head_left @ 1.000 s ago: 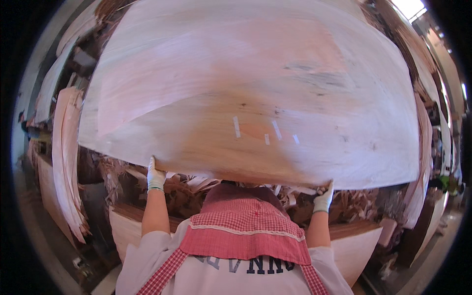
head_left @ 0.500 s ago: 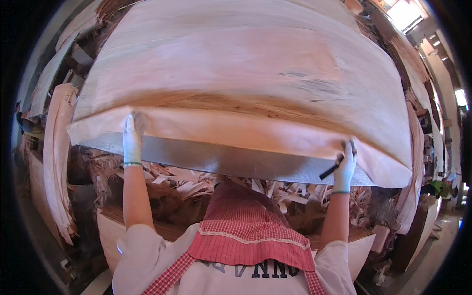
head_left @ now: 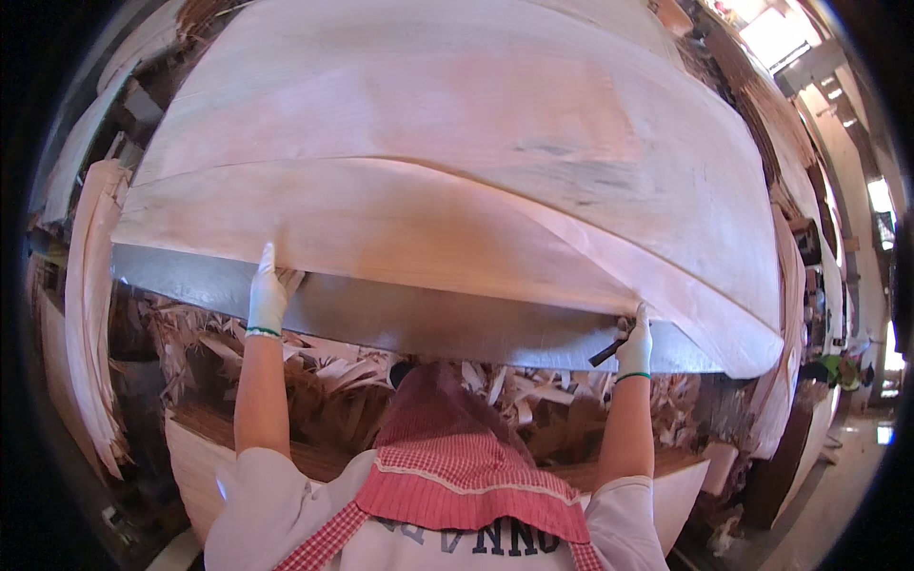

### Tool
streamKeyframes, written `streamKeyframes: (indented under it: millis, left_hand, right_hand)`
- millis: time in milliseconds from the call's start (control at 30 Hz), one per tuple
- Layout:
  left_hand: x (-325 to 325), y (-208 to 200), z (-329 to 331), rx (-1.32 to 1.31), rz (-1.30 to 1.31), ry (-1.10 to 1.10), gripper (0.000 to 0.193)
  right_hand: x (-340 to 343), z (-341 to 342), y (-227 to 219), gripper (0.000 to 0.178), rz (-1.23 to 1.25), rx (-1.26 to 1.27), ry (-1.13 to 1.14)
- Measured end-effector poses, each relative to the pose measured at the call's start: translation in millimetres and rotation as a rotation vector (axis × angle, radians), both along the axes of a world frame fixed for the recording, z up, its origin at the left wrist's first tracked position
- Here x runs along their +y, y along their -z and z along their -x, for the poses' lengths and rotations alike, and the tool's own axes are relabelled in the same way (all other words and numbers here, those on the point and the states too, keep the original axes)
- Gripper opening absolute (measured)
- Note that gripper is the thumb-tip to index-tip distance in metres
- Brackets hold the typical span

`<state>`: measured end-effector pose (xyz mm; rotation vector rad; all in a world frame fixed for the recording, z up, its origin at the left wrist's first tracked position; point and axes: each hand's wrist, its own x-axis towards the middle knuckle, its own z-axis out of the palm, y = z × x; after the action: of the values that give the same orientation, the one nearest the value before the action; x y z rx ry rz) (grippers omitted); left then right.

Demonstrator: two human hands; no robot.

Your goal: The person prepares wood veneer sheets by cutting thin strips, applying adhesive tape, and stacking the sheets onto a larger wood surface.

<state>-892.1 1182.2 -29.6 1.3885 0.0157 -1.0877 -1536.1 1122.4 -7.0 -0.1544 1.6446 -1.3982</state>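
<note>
Pale wood fills most of our view: 1 thin sheet [head_left: 381, 219], spread in front of us, a long fold slanting across its right part. Bare grey metal [head_left: 409, 314] shows below its near edge. Our left hand [head_left: 268, 293], gloved in white, is at that edge with a fingertip on top; we cannot tell whether it pinches. Our right hand [head_left: 634, 344], well apart from it, is closed around a dark tool [head_left: 604, 355] at the edge too. We judge the step in hand to be handling the sheet by its near side; the next move seems to call for even tension and care around the fold. Nearer us lie torn scraps [head_left: 352, 364], then our red checked apron [head_left: 476, 495]. Leftward stands a pale bundle [head_left: 90, 314].
</note>
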Motion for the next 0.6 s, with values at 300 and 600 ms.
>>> streamKeyframes:
  millis: [300, 600]
  left_hand:
    - [23, 1, 28, -0.057, 0.112, -0.072, 0.023]
    - [146, -25, 67, 0.114, 0.209, -0.081, 0.02]
  right_hand:
    - [8, 29, 4, 0.015, 0.079, 0.05, 0.03]
    - [111, 68, 17, 0.027, 0.048, 0.004, -0.05]
